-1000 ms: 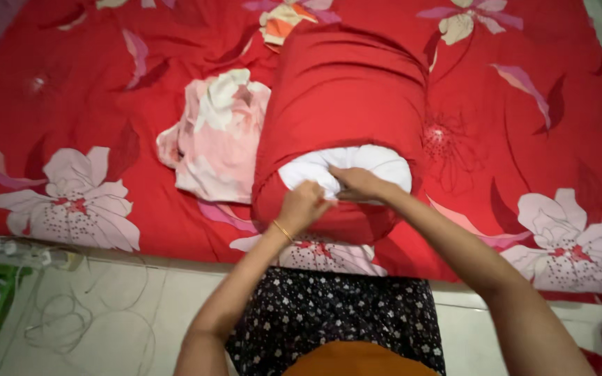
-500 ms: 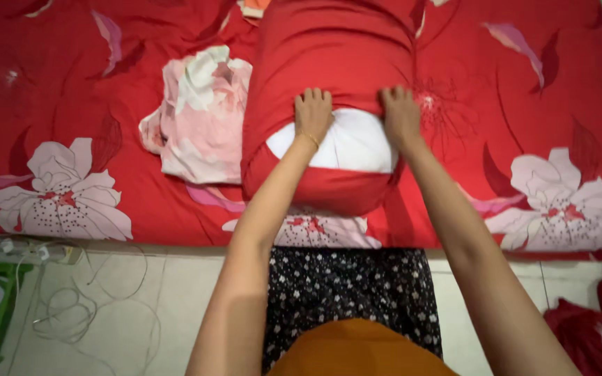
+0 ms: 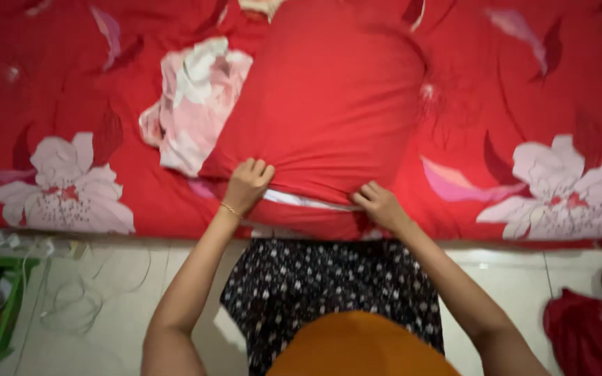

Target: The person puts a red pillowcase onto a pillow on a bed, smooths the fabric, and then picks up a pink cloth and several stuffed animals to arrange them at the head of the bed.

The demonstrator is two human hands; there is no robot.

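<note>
At the bed's edge, left hand (image 3: 247, 184) and right hand (image 3: 379, 205) pinch the red pillowcase (image 3: 329, 104) hem

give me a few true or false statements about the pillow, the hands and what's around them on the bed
1. Both hands, left hand and right hand, grip the near edge of the red pillowcase. True.
2. The white pillow is mostly uncovered. False: only a thin white strip shows at the opening.
3. A crumpled pink and white cloth lies left of the pillowcase. True.
4. The bedsheet is plain blue. False: it is red with large flowers.
5. The left wrist wears a thin bracelet. True.
</note>
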